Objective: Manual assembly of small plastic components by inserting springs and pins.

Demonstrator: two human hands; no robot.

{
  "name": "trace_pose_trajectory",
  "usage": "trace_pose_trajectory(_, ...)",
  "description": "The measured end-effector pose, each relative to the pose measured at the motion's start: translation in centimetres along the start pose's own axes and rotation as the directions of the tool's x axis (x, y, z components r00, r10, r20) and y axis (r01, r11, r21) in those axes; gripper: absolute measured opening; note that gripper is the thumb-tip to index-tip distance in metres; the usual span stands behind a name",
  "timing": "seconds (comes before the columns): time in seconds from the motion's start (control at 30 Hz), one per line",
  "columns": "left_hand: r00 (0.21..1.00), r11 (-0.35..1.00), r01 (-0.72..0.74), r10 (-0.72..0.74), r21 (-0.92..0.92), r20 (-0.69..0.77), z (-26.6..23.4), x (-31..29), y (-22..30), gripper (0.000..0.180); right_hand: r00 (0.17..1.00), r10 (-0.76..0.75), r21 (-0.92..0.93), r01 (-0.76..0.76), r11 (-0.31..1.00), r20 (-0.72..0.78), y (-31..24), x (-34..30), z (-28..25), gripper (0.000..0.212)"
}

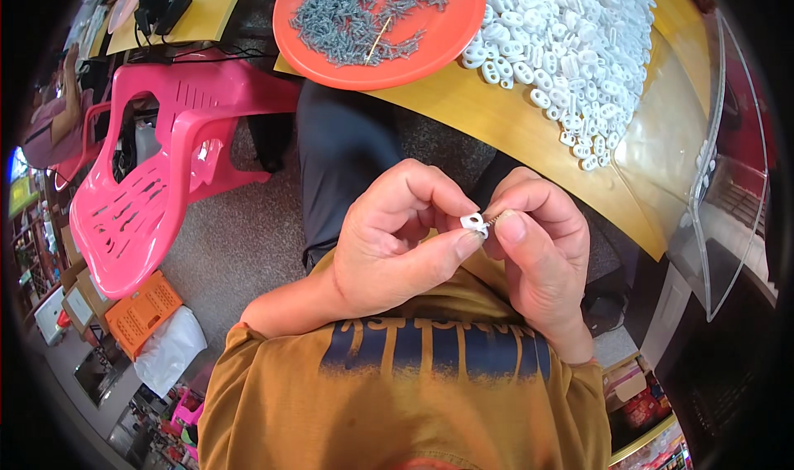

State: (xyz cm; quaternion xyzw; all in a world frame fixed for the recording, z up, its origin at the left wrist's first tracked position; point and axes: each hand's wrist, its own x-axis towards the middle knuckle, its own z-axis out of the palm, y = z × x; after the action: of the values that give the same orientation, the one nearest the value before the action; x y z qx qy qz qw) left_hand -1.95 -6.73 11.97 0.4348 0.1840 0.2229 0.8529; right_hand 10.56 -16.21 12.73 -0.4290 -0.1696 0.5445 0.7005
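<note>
My left hand [393, 242] pinches a small white plastic piece [471, 220] with a round hole between thumb and forefinger, in front of my chest. Close beside it, my right hand [542, 255] has thumb and fingers closed on a thin threaded screw [492, 221]. The screw's visible end meets the right side of the white piece; how deep it sits in it cannot be made out. On the table ahead, a red plate [364, 74] carries a heap of small grey screw-like pieces [335, 23]. Right of the plate lies a big pile of white two-holed plastic pieces [571, 48].
The yellow table [463, 110] has its near edge just beyond my hands. A clear plastic sheet [670, 164] hangs at its right side. To the left stands a pink plastic chair [165, 155], with an orange crate [142, 314] and a white bag [169, 350] on the floor.
</note>
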Motion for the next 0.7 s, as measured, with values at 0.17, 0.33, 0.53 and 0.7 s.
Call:
trace_pose_trajectory(0.17, 1.000, 1.000, -0.014, 0.014, -0.004, -0.012, -0.17, -0.07, -0.22, 0.017, 0.996, -0.092, -0.175, 0.087, 0.981, -0.022, 0.11, 0.09, 0.11, 0.005)
trace_pose_trajectory(0.33, 0.998, 0.995, -0.057, 0.057, 0.087, 0.000, -0.15, -0.01, -0.26, 0.018, 0.970, -0.244, -0.421, 0.228, 0.878, 0.017, 0.30, 0.17, 0.03, 0.005)
trace_pose_trajectory(0.53, 0.998, 0.994, -0.064, 0.066, 0.092, -0.016, -0.07, -0.09, -0.32, 0.018, 0.961, -0.275, -0.506, 0.254, 0.825, 0.035, 0.24, 0.20, -0.04, 0.005)
trace_pose_trajectory(0.7, 0.994, 0.971, -0.112, 0.113, 0.212, 0.010, -0.56, -0.09, -0.50, 0.016, 0.975, -0.219, -0.552, 0.200, 0.810, 0.033, -0.11, 0.44, -0.07, 0.003)
